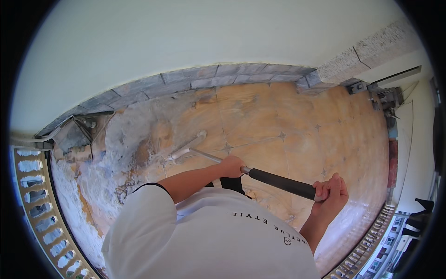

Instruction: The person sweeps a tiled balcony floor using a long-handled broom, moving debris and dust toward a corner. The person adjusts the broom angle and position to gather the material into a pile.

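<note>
A long pole (208, 156) of bare metal runs down-left to a narrow, light-coloured head (179, 153) resting on the tiled floor (251, 115). The head looks like a floor squeegee, but its blade is too blurred to be sure. My left hand (232, 166) is wrapped around the metal shaft just below a dark foam grip (282, 182). At the top end of that grip, my right hand (329, 191) has its fingers curled round it. Grey, wet-looking dirt (139, 115) covers the tiles left of the head.
Grey stone skirting (205, 75) borders the pale wall (209, 31). A triangular frame (78, 134) stands in the left corner beside a balustrade (38, 198). Metal hardware (386, 97) sits at far right, near a reddish block (393, 164). Another balustrade (366, 237) curves along the lower right.
</note>
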`<state>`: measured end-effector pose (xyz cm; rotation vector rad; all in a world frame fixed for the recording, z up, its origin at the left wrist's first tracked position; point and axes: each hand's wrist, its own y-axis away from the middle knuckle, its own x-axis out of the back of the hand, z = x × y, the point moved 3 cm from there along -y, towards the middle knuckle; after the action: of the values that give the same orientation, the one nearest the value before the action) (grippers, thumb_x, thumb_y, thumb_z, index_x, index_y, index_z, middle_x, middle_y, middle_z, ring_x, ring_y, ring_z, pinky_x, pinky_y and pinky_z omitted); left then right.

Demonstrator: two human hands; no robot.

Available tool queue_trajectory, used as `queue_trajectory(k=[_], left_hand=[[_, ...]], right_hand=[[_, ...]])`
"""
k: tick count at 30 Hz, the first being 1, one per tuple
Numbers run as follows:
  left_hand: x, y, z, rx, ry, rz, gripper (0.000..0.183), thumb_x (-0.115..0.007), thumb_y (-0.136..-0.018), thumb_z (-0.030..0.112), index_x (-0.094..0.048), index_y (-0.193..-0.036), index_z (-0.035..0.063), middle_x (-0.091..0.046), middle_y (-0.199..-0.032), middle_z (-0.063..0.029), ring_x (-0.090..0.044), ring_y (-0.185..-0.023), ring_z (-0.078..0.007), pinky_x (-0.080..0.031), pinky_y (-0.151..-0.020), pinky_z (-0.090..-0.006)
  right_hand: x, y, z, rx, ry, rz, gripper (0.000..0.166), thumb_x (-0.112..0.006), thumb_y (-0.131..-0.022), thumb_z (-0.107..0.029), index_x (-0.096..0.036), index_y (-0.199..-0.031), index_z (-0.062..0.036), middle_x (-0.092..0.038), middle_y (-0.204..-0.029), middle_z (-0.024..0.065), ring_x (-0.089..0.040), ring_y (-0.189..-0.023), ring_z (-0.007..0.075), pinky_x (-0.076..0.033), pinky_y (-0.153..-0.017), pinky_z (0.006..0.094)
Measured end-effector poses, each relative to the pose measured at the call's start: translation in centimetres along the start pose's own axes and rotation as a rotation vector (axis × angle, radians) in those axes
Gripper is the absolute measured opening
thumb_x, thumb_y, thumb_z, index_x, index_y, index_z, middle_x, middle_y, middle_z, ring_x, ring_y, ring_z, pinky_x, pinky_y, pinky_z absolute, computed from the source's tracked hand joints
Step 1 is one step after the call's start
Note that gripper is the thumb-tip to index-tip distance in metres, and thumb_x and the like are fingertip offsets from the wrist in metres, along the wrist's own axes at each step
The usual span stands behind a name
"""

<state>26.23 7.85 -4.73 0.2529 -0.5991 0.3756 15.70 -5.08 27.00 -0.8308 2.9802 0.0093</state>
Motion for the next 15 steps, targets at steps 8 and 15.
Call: queue_trajectory(k=[8, 15], left_hand=[[0.7, -6.1, 0.3, -0.060, 0.227, 0.191, 0.006, -0.060, -0.063, 0.014, -0.057, -0.061, 0.0093, -0.059, -0.066, -0.0144, -0.058, -0.068, -0.0362, -0.044, -0.059, -0.0436], [-0.1, 4.6, -0.7, 0.100, 0.207, 0.057, 0.011, -0.063, -0.062, 0.014, -0.054, -0.059, 0.0083, -0.054, -0.058, -0.0129, -0.054, -0.060, -0.0356, -0.040, -0.052, -0.0400]], right_hand=[[-2.4, 1.7, -0.6, 0.160, 0.081, -0.090, 0.034, -0.056, -0.089, -0.013, -0.045, -0.059, -0.0026, -0.036, -0.044, 0.0005, -0.037, -0.040, 0.0098, -0.040, -0.049, 0.0271], [-1.7, 1.6, 0.6, -0.086, 0.003, -0.220, 0.034, -0.058, -0.088, -0.014, -0.044, -0.058, -0.0043, -0.035, -0.043, -0.0002, -0.036, -0.039, 0.0104, -0.042, -0.050, 0.0295]])
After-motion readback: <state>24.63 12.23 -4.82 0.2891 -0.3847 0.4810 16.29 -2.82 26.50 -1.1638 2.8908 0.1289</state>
